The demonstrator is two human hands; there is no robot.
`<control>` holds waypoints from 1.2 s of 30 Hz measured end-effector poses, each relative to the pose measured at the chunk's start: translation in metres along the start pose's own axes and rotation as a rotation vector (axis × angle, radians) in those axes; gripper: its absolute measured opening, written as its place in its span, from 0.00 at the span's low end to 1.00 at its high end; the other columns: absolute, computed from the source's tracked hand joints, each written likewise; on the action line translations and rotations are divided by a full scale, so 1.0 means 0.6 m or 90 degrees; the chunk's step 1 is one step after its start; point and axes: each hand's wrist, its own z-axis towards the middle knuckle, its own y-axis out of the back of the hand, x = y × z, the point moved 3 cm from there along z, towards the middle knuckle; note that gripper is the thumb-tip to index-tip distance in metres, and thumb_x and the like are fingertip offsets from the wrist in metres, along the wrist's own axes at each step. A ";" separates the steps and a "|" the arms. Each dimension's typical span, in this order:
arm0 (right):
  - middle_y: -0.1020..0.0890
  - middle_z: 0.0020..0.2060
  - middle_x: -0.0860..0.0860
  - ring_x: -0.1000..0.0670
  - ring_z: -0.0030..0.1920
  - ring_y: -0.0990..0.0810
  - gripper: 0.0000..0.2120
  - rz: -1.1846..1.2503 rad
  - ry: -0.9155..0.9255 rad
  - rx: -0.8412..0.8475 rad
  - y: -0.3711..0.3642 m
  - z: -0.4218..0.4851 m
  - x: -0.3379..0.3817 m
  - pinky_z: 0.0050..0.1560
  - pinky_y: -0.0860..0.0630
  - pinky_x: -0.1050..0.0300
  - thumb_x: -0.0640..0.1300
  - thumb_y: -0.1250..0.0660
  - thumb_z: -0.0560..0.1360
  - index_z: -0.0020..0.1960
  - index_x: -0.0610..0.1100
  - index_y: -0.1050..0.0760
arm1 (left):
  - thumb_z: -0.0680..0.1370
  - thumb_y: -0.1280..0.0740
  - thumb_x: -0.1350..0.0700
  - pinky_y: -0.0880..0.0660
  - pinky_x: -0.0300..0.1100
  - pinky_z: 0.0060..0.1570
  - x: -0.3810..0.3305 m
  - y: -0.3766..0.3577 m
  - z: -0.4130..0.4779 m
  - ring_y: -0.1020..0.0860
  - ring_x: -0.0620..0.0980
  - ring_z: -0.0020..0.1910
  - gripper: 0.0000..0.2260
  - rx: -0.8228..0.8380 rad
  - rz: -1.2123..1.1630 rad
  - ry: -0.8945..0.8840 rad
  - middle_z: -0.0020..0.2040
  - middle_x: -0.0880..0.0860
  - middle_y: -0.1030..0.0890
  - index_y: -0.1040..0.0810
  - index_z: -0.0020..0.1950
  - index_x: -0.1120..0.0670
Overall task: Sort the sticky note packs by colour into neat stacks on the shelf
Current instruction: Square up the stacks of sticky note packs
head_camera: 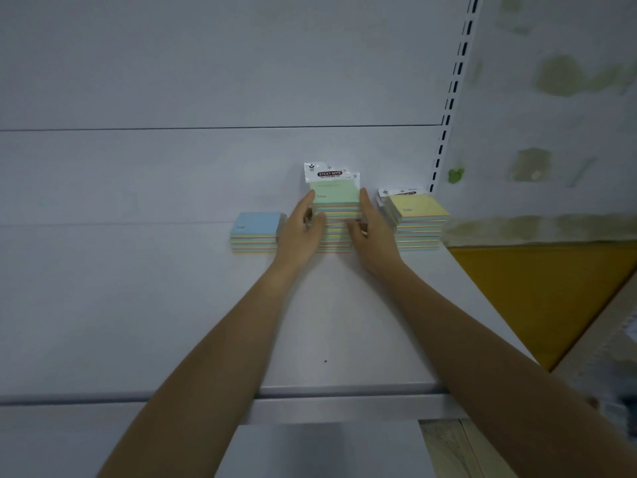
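Three stacks of sticky note packs stand along the back of the white shelf [172, 305]. The middle stack is green-topped [335, 196] and the tallest, with a "STICKY NOTE" header card standing up behind it. My left hand [300, 232] presses on its left side and my right hand [370, 232] on its right side, fingers curled onto the front edges. A low blue-topped stack [256, 224] sits just left of my left hand. A yellow-topped stack [418, 207] sits to the right, its packs slightly fanned.
The shelf's back panel rises behind the stacks. A slotted upright [448, 108] runs up at the right. Beyond the shelf's right end there is a yellow surface [537, 298] and a patchy wall [551, 132]. The shelf's front lip [327, 395] crosses below my forearms.
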 end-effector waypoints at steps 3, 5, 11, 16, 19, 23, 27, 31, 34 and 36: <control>0.24 0.59 0.42 0.45 0.58 0.24 0.23 0.049 -0.022 -0.043 0.002 0.004 0.001 0.53 0.33 0.62 0.41 0.44 0.79 0.73 0.46 0.42 | 0.80 0.42 0.57 0.32 0.40 0.58 -0.005 0.000 0.001 0.26 0.47 0.54 0.18 -0.039 0.029 -0.019 0.60 0.57 0.22 0.34 0.71 0.54; 0.23 0.59 0.43 0.46 0.58 0.24 0.22 0.087 -0.045 -0.058 0.002 0.005 0.003 0.54 0.33 0.63 0.41 0.43 0.78 0.71 0.46 0.39 | 0.80 0.42 0.56 0.30 0.44 0.60 -0.008 0.000 0.002 0.23 0.52 0.56 0.19 -0.047 0.047 -0.033 0.59 0.58 0.22 0.33 0.71 0.55; 0.21 0.57 0.44 0.48 0.58 0.22 0.22 0.152 -0.069 -0.061 -0.001 0.011 0.003 0.64 0.29 0.55 0.40 0.38 0.76 0.70 0.44 0.35 | 0.74 0.40 0.53 0.27 0.49 0.58 -0.007 0.001 0.006 0.23 0.58 0.55 0.25 -0.037 0.097 -0.055 0.56 0.62 0.22 0.34 0.71 0.55; 0.21 0.58 0.44 0.49 0.58 0.23 0.25 0.170 -0.086 -0.049 -0.001 0.014 -0.005 0.66 0.31 0.55 0.40 0.36 0.75 0.71 0.44 0.37 | 0.75 0.42 0.55 0.26 0.53 0.53 -0.008 0.001 0.005 0.22 0.60 0.50 0.25 -0.042 0.154 -0.095 0.51 0.63 0.20 0.36 0.72 0.55; 0.27 0.66 0.45 0.49 0.64 0.27 0.37 0.177 -0.116 -0.017 -0.007 0.016 -0.015 0.68 0.32 0.49 0.45 0.34 0.73 0.75 0.46 0.51 | 0.73 0.40 0.52 0.24 0.54 0.52 -0.011 0.002 0.000 0.22 0.62 0.51 0.30 -0.037 0.129 -0.069 0.51 0.64 0.20 0.43 0.74 0.56; 0.32 0.68 0.44 0.47 0.69 0.33 0.42 0.069 -0.134 0.071 -0.015 -0.001 -0.029 0.69 0.34 0.46 0.46 0.29 0.70 0.74 0.43 0.51 | 0.77 0.37 0.59 0.33 0.41 0.61 0.005 0.004 -0.014 0.27 0.57 0.64 0.31 0.006 0.094 0.014 0.66 0.61 0.27 0.49 0.75 0.60; 0.21 0.58 0.44 0.46 0.60 0.23 0.21 0.093 -0.074 0.084 -0.015 -0.010 -0.023 0.63 0.27 0.51 0.38 0.35 0.73 0.64 0.40 0.32 | 0.78 0.39 0.60 0.34 0.37 0.53 0.005 0.008 -0.018 0.24 0.57 0.61 0.19 -0.039 0.101 0.021 0.64 0.61 0.25 0.35 0.69 0.63; 0.19 0.55 0.44 0.53 0.52 0.22 0.16 0.073 -0.049 0.032 -0.004 -0.014 -0.012 0.42 0.34 0.83 0.34 0.40 0.75 0.61 0.42 0.26 | 0.78 0.40 0.63 0.33 0.38 0.53 0.010 0.008 -0.012 0.21 0.57 0.57 0.13 -0.078 0.141 -0.019 0.59 0.60 0.20 0.25 0.61 0.61; 0.18 0.54 0.47 0.62 0.47 0.25 0.16 0.061 -0.069 0.012 -0.001 -0.015 -0.016 0.38 0.38 0.86 0.36 0.40 0.75 0.61 0.43 0.25 | 0.77 0.40 0.63 0.32 0.39 0.55 0.012 0.011 -0.010 0.21 0.56 0.57 0.13 -0.093 0.148 -0.020 0.58 0.59 0.20 0.24 0.60 0.60; 0.18 0.55 0.46 0.66 0.45 0.24 0.16 0.055 -0.078 0.003 -0.001 -0.014 -0.019 0.38 0.38 0.85 0.37 0.39 0.75 0.62 0.42 0.25 | 0.77 0.40 0.63 0.32 0.40 0.55 0.013 0.012 -0.011 0.21 0.56 0.57 0.13 -0.095 0.156 -0.037 0.57 0.60 0.19 0.23 0.60 0.60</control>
